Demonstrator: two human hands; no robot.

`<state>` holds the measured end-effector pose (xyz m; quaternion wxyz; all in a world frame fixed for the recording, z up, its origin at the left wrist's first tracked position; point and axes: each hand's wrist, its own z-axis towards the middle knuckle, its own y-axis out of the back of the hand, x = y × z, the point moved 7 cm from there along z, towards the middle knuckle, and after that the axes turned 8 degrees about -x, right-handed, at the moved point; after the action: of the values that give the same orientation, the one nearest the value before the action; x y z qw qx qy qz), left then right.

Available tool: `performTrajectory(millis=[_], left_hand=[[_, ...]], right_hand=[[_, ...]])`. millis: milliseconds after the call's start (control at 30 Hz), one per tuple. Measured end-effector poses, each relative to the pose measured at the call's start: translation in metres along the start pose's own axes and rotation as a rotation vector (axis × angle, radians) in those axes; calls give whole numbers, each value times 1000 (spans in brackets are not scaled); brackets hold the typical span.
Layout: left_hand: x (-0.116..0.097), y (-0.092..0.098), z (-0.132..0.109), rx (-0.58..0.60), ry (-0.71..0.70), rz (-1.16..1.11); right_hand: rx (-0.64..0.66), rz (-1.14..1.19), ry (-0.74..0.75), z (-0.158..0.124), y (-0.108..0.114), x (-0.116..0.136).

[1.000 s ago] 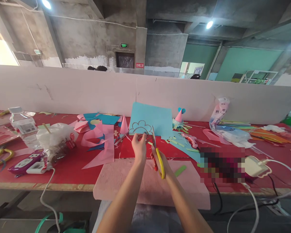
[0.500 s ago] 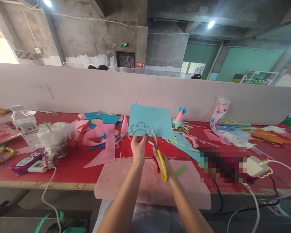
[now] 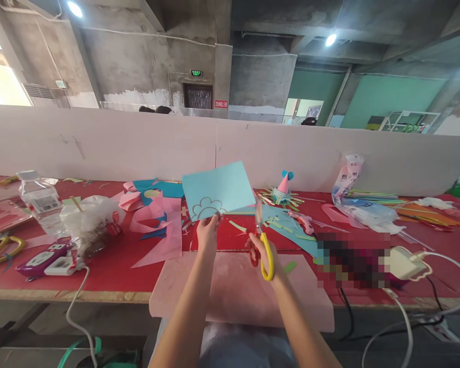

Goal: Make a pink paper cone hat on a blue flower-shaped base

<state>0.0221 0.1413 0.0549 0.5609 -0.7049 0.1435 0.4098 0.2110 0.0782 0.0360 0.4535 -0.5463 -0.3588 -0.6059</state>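
My left hand (image 3: 208, 229) pinches the lower edge of a light-blue sheet of paper (image 3: 224, 186), raised above the table and tilted. A scalloped, cloud-like outline is drawn in dark line on the sheet's lower left corner. In my right hand (image 3: 262, 250) is a pair of scissors (image 3: 267, 255) with yellow and red handles, its blades pointing up. The blades stand just right of the sheet, apart from it. A pink paper cone hat (image 3: 284, 185) with blue heart shapes on top sits on a fringed base behind the scissors.
Left of me lie pink paper scraps (image 3: 170, 225), a plastic bottle (image 3: 40, 197), a bagged drink (image 3: 94, 225) and another pair of scissors (image 3: 2, 248). On the right are a pink glue gun (image 3: 302, 222) and a plastic packet (image 3: 348, 179). A pale partition (image 3: 138, 145) borders the table's far side.
The blue sheet has moved left and tilted, its right side rising, with my left hand. The scissors have shifted right, away from the drawn outline.
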Motion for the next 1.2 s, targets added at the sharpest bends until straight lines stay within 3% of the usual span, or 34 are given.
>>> performTrajectory(millis=[100, 200, 467, 733, 967, 1200], left_hand=[[24, 3, -1, 48, 98, 20], [34, -1, -5, 96, 90, 52], [49, -18, -15, 263, 131, 170], [71, -18, -11, 334, 173, 284], [62, -22, -21, 363, 201, 310], [72, -14, -27, 369, 428, 271]], right_hand=[[-123, 155, 60, 12, 16, 0], [-284, 221, 139, 20, 35, -1], [-569, -22, 138, 21, 60, -3], [-665, -109, 235, 19, 75, -1], [-619, -133, 260, 18, 71, 5], [-608, -81, 269, 17, 70, 1]])
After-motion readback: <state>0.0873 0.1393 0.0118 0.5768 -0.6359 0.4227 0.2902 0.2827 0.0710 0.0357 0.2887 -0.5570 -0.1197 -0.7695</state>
